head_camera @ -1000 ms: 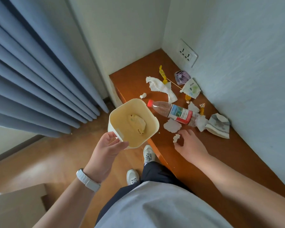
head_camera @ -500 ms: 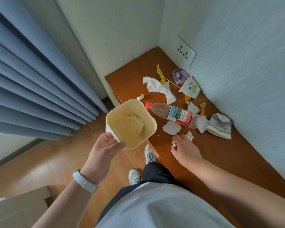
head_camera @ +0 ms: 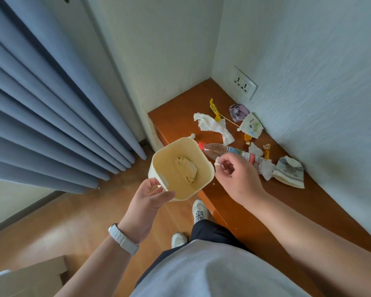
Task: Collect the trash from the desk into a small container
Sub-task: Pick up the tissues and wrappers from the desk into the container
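Trash lies scattered on the wooden desk [head_camera: 255, 202]: a plastic bottle [head_camera: 225, 151], a crumpled tissue [head_camera: 213, 126] and wrappers near the wall. The left hand [head_camera: 147, 202] grips the cream container [head_camera: 181, 168] beside the desk edge, one wrapper [head_camera: 185, 169] inside. The right hand [head_camera: 237, 174] pinches a small white paper scrap [head_camera: 217, 161] just beside the container's rim.

White wristband [head_camera: 123, 239], grey shirt [head_camera: 219, 273]

A cream square-mouthed container [head_camera: 204, 168] is hanging tilted off the table's [head_camera: 287, 202] edge, holding one crumpled wrapper [head_camera: 185, 169]; a clear red-capped bottle [head_camera: 217, 149] is lying sideways among white tissues [head_camera: 214, 126].
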`<state>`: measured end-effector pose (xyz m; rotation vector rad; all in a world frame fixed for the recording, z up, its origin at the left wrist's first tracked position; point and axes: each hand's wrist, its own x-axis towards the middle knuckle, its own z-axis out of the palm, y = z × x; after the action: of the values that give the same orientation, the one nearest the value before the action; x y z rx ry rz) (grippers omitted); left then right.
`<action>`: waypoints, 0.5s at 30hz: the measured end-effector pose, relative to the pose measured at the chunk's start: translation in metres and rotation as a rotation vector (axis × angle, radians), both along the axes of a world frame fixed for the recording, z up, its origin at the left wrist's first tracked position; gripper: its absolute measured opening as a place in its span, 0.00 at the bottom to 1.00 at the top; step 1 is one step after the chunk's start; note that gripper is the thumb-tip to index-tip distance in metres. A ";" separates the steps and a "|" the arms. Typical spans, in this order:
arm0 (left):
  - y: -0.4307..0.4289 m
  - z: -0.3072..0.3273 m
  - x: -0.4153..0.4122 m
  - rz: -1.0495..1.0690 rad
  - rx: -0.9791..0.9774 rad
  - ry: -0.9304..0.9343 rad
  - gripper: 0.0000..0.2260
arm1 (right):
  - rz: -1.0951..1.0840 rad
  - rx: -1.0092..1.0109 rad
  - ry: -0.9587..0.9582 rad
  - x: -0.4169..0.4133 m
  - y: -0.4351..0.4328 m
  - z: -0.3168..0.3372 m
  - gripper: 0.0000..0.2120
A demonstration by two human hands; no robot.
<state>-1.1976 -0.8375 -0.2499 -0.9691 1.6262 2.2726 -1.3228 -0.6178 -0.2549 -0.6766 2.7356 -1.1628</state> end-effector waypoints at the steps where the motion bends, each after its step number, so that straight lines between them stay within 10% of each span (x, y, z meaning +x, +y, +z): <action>1: 0.000 0.000 0.001 -0.002 0.004 0.001 0.27 | 0.065 -0.013 0.014 0.001 -0.008 0.006 0.04; 15: 0.001 0.003 -0.004 0.013 0.024 0.054 0.28 | 0.181 -0.011 0.016 -0.011 -0.008 0.026 0.13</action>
<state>-1.2016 -0.8367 -0.2464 -0.9233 1.6150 2.3412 -1.3341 -0.6259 -0.2291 -0.9174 2.6168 -1.1365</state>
